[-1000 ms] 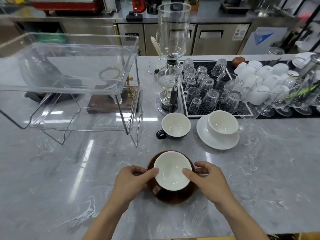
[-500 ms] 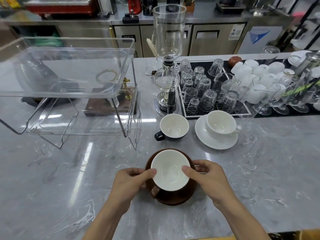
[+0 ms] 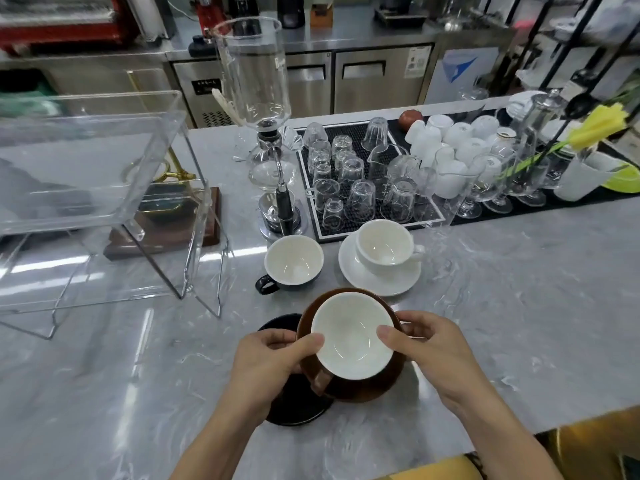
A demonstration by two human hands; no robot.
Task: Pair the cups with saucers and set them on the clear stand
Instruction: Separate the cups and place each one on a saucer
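Observation:
A brown cup (image 3: 351,336) with a white inside sits on a brown saucer (image 3: 360,388), and both are lifted off the counter. My left hand (image 3: 266,363) and my right hand (image 3: 431,348) grip the saucer's sides, thumbs on the cup's rim. Under them a black saucer (image 3: 294,403) lies on the counter. Further back stand a black cup (image 3: 292,265) with no saucer and a white cup (image 3: 384,245) on a white saucer (image 3: 379,280). The clear stand (image 3: 104,209) is at the left.
A siphon coffee maker (image 3: 270,161) stands behind the black cup. A black mat (image 3: 367,174) with several upturned glasses, white cups and stemmed glasses lines the back right. A wooden base (image 3: 166,233) sits behind the stand. The counter's front edge is near my arms.
My hands have raised the brown cup and saucer off the counter, which uncovers a black saucer beneath. The view has moved closer.

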